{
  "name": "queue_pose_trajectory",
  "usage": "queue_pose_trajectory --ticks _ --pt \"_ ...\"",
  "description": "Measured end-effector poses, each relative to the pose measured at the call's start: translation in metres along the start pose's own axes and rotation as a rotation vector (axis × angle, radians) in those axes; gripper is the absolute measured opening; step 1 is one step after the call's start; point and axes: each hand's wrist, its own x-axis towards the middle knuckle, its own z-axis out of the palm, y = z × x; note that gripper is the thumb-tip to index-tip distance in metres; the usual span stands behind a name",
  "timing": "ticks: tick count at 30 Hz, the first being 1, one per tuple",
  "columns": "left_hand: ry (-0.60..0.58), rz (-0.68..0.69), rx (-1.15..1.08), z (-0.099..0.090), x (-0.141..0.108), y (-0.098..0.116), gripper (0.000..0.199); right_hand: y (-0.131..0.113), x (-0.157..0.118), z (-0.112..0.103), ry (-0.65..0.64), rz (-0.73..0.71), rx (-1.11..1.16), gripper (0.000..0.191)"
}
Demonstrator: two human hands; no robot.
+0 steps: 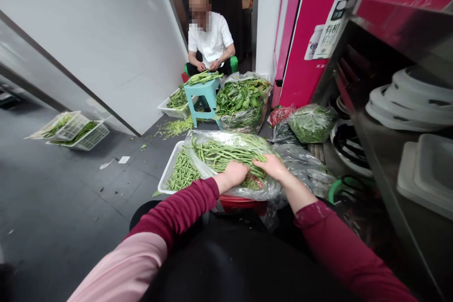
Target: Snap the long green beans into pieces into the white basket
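Note:
Long green beans (226, 151) lie in a clear plastic bag (198, 153) in front of me. My left hand (235, 173) is closed at the near side of the bag, its fingers curled round bean ends. Just to its right, my right hand (272, 166) pinches the beans at their right end. The fingertips of both hands are partly hidden. Short bean pieces (182, 172) fill a white plastic basket (165, 180) left of the bag. Under the bag, a red container (244, 204) shows its rim.
Across from me a person (211, 37) handles green stalks over a light blue stool (202, 89). A large bag of leafy greens (244, 99) stands beside it. White baskets (94, 137) sit on the floor at left. A metal shelf (380, 160) with white containers borders my right.

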Motion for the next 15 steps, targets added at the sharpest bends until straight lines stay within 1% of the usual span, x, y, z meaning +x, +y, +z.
queue_pose_trajectory --ticks 1,2,3,5,6,8,10,11,12,13,15 --pt "0.011 0.037 0.004 -0.014 -0.003 -0.004 0.013 0.0 0.0 0.001 0.002 -0.038 -0.128 0.015" --pt "0.027 0.07 -0.001 -0.028 -0.007 -0.008 0.014 0.0 -0.001 0.002 -0.03 -0.066 -0.226 0.012" --pt "0.047 0.094 -0.019 -0.041 -0.011 -0.011 0.015 -0.002 -0.002 0.005 -0.096 -0.09 -0.284 0.01" --pt "0.077 0.108 -0.08 -0.064 -0.018 -0.015 0.016 -0.006 -0.007 0.011 -0.29 -0.114 -0.298 0.014" --pt "0.071 0.105 -0.115 -0.074 -0.021 -0.016 0.017 -0.01 -0.01 0.015 -0.37 -0.107 -0.277 0.019" --pt "-0.015 0.083 -0.199 -0.09 -0.025 -0.018 0.016 -0.016 -0.016 0.022 -0.453 -0.068 -0.22 0.026" --pt "-0.124 0.031 -0.367 -0.102 -0.029 -0.023 0.011 -0.021 -0.022 0.027 -0.47 -0.024 -0.138 0.03" --pt "-0.162 -0.003 -0.498 -0.105 -0.032 -0.026 0.01 -0.023 -0.024 0.03 -0.474 -0.013 -0.076 0.03" --pt "-0.171 -0.035 -0.653 -0.107 -0.035 -0.029 0.015 -0.024 -0.025 0.032 -0.481 -0.006 0.002 0.029" --pt "-0.149 -0.057 -0.814 -0.107 -0.039 -0.032 0.022 -0.024 -0.027 0.034 -0.487 0.003 0.093 0.029" --pt "-0.039 -0.076 -1.09 -0.098 -0.048 -0.035 0.035 -0.024 -0.028 0.037 -0.498 0.022 0.269 0.027"
